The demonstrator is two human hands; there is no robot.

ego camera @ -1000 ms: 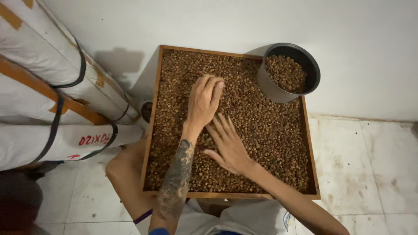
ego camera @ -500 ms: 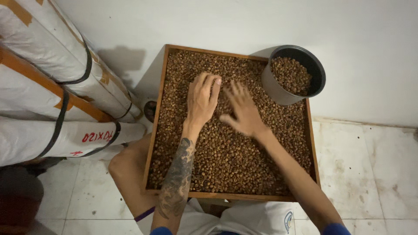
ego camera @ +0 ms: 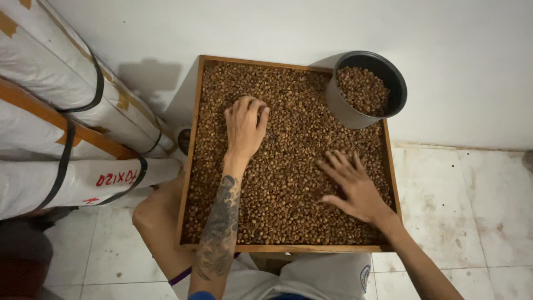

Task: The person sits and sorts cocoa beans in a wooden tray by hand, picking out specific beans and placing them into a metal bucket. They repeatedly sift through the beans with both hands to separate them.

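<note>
A square wooden tray point(ego camera: 190, 161) rests across my lap, filled with a layer of brown beans point(ego camera: 288, 144). My left hand point(ego camera: 245, 125) lies palm down on the beans in the upper left part of the tray, fingers curled into them. My right hand point(ego camera: 352, 186) is spread flat on the beans at the tray's lower right, fingers apart and pointing left and up. A dark grey round pot point(ego camera: 344, 108), partly filled with the same beans, stands on the tray's far right corner.
Large white wrapped rolls point(ego camera: 61, 111) with black and orange straps lie stacked at the left. A white wall runs behind the tray. Pale floor tiles point(ego camera: 472, 205) spread to the right. My bare knee point(ego camera: 158, 214) shows under the tray's left edge.
My right hand has swept from the tray's upper middle, beside the left hand, down to the lower right. The left hand has stayed roughly in place and curled its fingers.
</note>
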